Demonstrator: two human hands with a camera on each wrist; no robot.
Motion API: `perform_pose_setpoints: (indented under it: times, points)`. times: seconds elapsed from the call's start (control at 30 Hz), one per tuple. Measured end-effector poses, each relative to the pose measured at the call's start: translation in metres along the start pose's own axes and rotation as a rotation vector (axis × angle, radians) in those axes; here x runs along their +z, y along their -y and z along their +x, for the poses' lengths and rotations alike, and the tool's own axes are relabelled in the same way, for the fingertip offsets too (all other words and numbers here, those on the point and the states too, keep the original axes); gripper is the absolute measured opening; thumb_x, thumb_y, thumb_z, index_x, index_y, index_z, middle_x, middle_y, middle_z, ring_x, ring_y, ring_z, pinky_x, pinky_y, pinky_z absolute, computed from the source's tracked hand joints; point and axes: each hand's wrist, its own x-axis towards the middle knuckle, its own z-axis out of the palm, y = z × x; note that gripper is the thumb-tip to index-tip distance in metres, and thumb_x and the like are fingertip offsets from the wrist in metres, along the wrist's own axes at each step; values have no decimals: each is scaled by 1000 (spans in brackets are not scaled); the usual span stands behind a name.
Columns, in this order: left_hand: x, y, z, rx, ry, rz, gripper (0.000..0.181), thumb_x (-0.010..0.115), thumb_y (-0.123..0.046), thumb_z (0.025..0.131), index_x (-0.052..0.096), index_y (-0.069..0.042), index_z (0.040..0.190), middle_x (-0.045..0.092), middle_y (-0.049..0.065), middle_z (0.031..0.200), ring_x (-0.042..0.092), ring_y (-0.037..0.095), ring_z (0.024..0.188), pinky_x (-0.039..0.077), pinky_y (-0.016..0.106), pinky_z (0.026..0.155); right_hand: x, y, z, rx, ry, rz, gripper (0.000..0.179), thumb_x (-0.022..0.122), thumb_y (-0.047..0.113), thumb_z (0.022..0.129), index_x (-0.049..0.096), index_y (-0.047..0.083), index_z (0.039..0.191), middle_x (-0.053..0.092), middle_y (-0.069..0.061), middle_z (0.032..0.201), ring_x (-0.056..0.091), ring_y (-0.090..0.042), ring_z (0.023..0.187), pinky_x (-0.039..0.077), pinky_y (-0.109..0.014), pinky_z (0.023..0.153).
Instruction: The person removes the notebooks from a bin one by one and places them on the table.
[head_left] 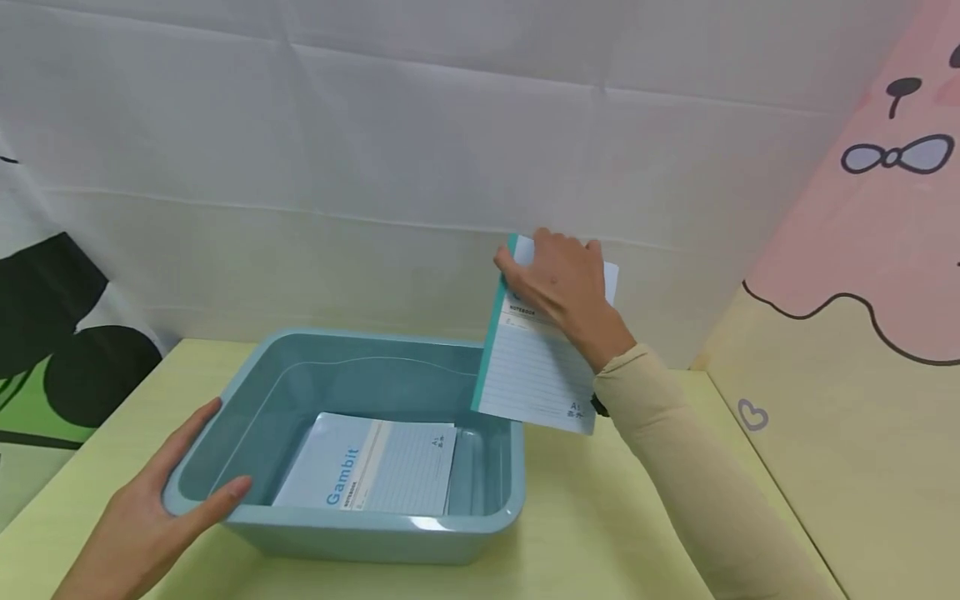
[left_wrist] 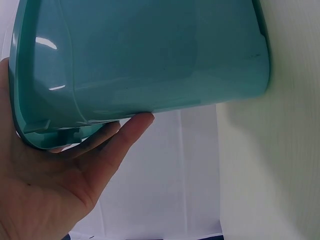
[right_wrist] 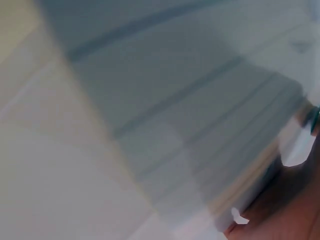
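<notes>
My right hand [head_left: 562, 279] grips a notebook [head_left: 536, 371] by its upper part, thumb at the teal spine. The notebook is tilted, its lower left corner over the right rim of a blue-green plastic basin [head_left: 495, 524]. My left hand [head_left: 142, 508] holds the basin at its left front corner, thumb by the front rim and fingers along the left side. In the left wrist view that hand [left_wrist: 60, 185] lies against the basin wall [left_wrist: 165, 55]. Inside the basin lies another light blue notebook [head_left: 405, 471], marked Gambit. The right wrist view shows the held notebook's blurred, lined cover [right_wrist: 175, 100] close up.
The basin stands on a pale yellow-green table [head_left: 600, 517]. Behind it hangs a white cloth [head_left: 375, 167]. At the right is a panel [head_left: 847, 250] with pink and cream cartoon print; dark printed shapes [head_left: 101, 375] show at the left.
</notes>
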Motion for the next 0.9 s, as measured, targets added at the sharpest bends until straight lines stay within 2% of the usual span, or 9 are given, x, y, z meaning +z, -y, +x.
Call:
perform_pose_setpoints:
  times: [0.17,0.37,0.5,0.7,0.9]
  points:
    - [-1,-2,-1,-37,26,-6,107,61,-63,97,-13,-28,167,19,40,162,48,63,117,58,68,85,13,-46,-10,26,56,1,54,36,62,96,53,12,87,53,-9,77,50,-29,72,34,-44,83]
    - [1,-1,3,-38,35,-12,108,60,-64,97,-14,-27,167,15,41,163,47,65,116,59,68,83,28,-93,-24,68,149,-37,54,36,60,98,55,9,92,54,-9,78,51,-29,75,35,-46,85]
    - [1,-1,4,-26,25,-11,107,60,-64,97,-14,-28,167,14,41,164,46,66,118,58,69,84,49,-118,-33,57,210,-86,56,38,60,98,57,7,96,59,-10,82,56,-30,81,37,-50,89]
    - [1,0,3,9,3,-27,104,61,-60,98,-11,-30,167,18,39,164,47,64,118,58,69,84,86,-152,-48,36,313,-138,67,40,62,99,65,1,113,72,-18,102,65,-37,102,39,-57,97]
    - [0,1,1,10,-1,-29,104,62,-59,98,-9,-30,168,22,39,162,48,64,119,57,70,84,108,-177,-59,39,436,-124,75,39,59,101,60,-4,136,68,-26,133,63,-45,124,35,-67,106]
